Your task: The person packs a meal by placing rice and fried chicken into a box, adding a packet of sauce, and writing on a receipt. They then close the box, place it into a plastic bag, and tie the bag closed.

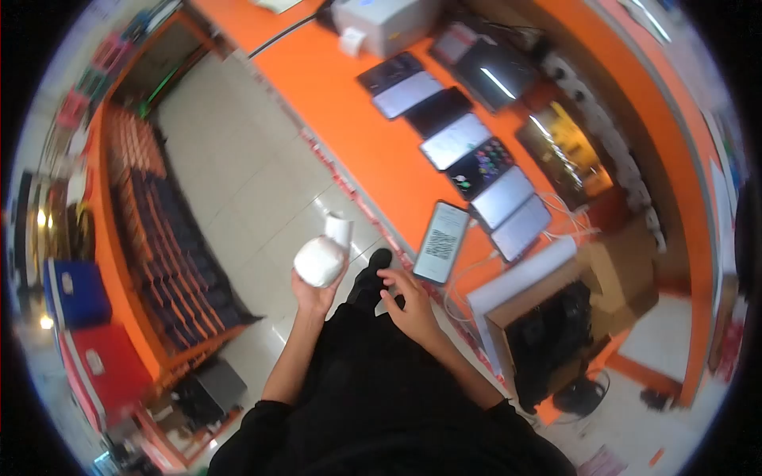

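My left hand (pixel 316 297) is wrapped around a white rounded roll (pixel 319 262), held over the floor in front of my body. A short white strip (pixel 339 229) stands out from the roll's far side; what it is made of I cannot make out. My right hand (pixel 409 308) hovers beside it with fingers apart and nothing between them. Nearest to the right hand is a phone (pixel 441 243) showing a QR code, lying at the counter's edge. A row of several phones (pixel 478 168) runs up the orange counter (pixel 317 87) beyond it.
A grey machine (pixel 389 22) stands at the counter's far end. White cables (pixel 567 218) lie by the phones. An open cardboard box (pixel 623 278) with black contents is at my right. On the left are a shelf of dark stacked goods (pixel 178 254), a blue box (pixel 78 293) and a red box (pixel 107 369).
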{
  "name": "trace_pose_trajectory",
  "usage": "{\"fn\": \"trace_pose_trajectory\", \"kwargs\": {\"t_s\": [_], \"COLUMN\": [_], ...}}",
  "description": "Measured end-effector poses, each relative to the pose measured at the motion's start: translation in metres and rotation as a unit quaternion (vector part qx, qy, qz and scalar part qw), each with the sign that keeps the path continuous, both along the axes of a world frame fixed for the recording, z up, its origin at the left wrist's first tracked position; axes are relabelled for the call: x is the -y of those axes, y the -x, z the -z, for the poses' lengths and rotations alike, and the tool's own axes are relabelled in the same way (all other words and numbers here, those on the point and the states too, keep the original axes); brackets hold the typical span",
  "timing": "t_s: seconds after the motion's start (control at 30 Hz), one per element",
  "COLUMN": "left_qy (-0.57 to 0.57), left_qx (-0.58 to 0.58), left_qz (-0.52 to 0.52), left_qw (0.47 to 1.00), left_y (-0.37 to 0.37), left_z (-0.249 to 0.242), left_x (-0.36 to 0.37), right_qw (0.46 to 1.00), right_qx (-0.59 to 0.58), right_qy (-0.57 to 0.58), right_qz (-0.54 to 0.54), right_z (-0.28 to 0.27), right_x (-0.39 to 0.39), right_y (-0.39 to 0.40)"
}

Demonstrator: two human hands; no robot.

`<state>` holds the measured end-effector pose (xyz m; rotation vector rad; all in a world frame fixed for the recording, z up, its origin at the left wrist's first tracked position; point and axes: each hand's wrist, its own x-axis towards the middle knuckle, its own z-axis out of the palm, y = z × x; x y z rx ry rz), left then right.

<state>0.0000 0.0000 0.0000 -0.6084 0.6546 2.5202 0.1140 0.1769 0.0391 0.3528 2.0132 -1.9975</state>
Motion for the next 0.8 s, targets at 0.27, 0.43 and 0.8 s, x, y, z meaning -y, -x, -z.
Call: {"fn": "trace_pose_trajectory", "kwargs": {"t_s": [0.27, 0.43, 0.8], "left_qy": [0.13, 0.21, 0.231], "left_qx": [-0.119, -0.283, -0.257], "left_qz": [0.041, 0.039, -0.072], "left_qw": [0.984, 0.935, 0.936], "left_y": [0.021, 0.073, 0.211], "left_z": [-0.013, -0.041, -0.032], "left_x": [0.035, 0.082, 0.204], "right_qw": [0.943, 0.958, 0.971], "right_qx": [-0.269, -0.282, -0.196], "right_qy": [-0.197, -0.034, 0.098], "right_qz": [0.026, 0.037, -0.094], "right_z": [-0.025, -0.014, -0.019], "right_x": [0.087, 0.152, 0.279], "right_y": [0.104, 0.177, 0.353]}}
